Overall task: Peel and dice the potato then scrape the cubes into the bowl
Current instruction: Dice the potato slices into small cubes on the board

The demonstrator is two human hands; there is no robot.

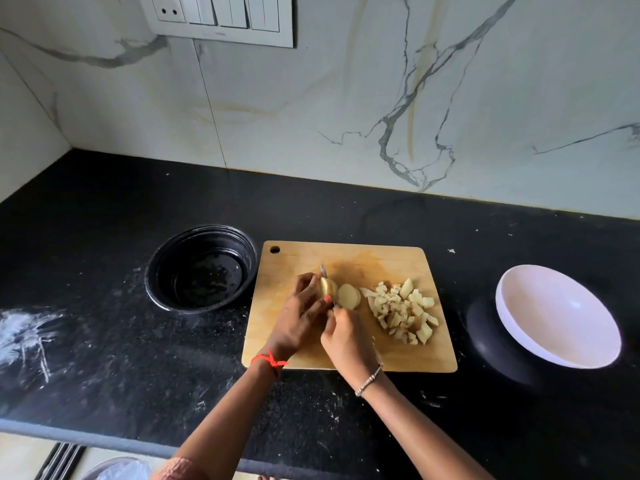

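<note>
Left hand [302,315] pinches 1 potato [328,287], right hand [347,339] grips 1 knife [323,270]; 2 bowls [180,258] [554,317].

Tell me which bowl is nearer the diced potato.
The white bowl, right of the board. It is tilted and pale inside. The black bowl sits left of the board, farther from the cubes.

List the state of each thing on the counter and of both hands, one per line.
potato: peeled, partly sliced, held on the cutting board by the left hand
knife: gripped by the right hand, blade against the potato
slice: cut free, beside the potato
cubes: piled on the board, not yet in a bowl
white bowl: empty, tilted
black bowl: upright, no cubes in it
</note>
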